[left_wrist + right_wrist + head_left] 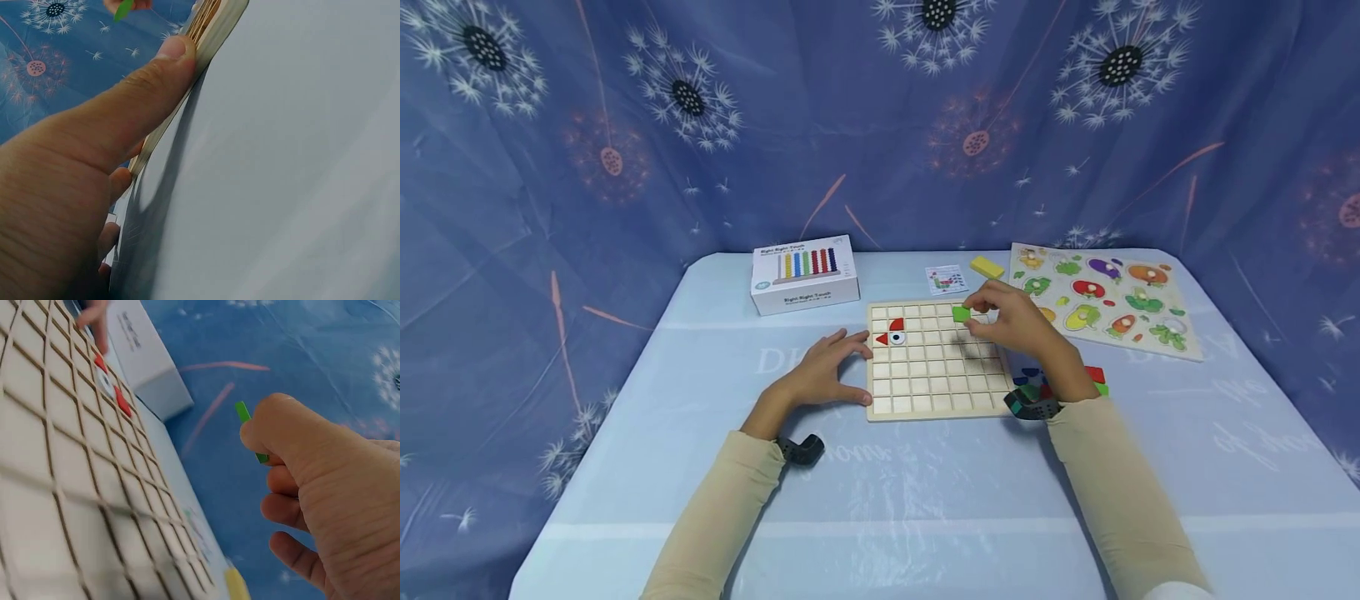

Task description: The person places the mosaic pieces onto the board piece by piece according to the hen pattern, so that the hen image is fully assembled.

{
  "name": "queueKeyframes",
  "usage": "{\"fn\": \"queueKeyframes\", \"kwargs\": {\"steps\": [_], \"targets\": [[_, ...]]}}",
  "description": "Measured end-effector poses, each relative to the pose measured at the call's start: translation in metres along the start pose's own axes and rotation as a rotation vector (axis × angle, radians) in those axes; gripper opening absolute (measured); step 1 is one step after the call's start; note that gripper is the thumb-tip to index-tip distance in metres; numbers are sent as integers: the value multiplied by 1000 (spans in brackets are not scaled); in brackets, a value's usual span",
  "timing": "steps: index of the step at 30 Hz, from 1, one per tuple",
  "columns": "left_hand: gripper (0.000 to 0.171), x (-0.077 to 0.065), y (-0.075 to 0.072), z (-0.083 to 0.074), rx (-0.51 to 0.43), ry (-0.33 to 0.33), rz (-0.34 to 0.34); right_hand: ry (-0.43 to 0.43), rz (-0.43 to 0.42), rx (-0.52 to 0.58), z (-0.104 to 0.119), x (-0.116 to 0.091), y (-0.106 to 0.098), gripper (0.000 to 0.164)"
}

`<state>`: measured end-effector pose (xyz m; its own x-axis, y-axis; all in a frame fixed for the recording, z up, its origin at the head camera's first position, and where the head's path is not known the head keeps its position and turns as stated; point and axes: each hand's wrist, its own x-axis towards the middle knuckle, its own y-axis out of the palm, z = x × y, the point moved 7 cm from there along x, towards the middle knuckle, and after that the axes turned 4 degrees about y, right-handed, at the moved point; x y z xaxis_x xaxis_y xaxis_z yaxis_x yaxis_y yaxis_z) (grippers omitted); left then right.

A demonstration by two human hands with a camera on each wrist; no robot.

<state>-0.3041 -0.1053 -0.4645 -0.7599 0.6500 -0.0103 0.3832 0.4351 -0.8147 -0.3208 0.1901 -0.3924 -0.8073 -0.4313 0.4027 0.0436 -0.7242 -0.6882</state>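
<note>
A light wooden grid board (931, 387) lies flat on the table. Along its left edge, my left hand (823, 372) is spread, thumb and fingertips touching the rim; the left wrist view shows the thumb (159, 75) against the side. Over the board's far right part, my right hand (1013, 321) pinches a green square tile (960, 314) between thumb and finger. In the right wrist view the tile (242, 412) is edge-on, raised above the grid. At the board's upper left sit a white eye tile (897, 338), a red quarter-round piece (897, 324) and a red triangle (882, 339).
Behind the board are a white toy box (805, 279), a small picture card (946, 280) and a yellow block (987, 267). A vegetable puzzle board (1108, 296) lies at the right. Blue, red and green pieces (1094, 375) lie under and beside my right wrist.
</note>
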Motion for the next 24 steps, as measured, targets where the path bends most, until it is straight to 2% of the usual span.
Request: {"fn": "queueKeyframes", "kwargs": {"steps": [3,10,14,17,24], "targets": [[71,1,0,0,7,9,-5,4,41,31,3,8,19,23],[70,1,1,2,5,-1,0,-12,128,26,10,21,67,21],[70,1,2,3,2,-6,4,33,211,17,12,23,91,19],[71,2,1,2,0,-2,4,64,227,-16,11,23,99,18],[70,2,2,3,9,8,2,34,234,-106,11,22,105,20]]}}
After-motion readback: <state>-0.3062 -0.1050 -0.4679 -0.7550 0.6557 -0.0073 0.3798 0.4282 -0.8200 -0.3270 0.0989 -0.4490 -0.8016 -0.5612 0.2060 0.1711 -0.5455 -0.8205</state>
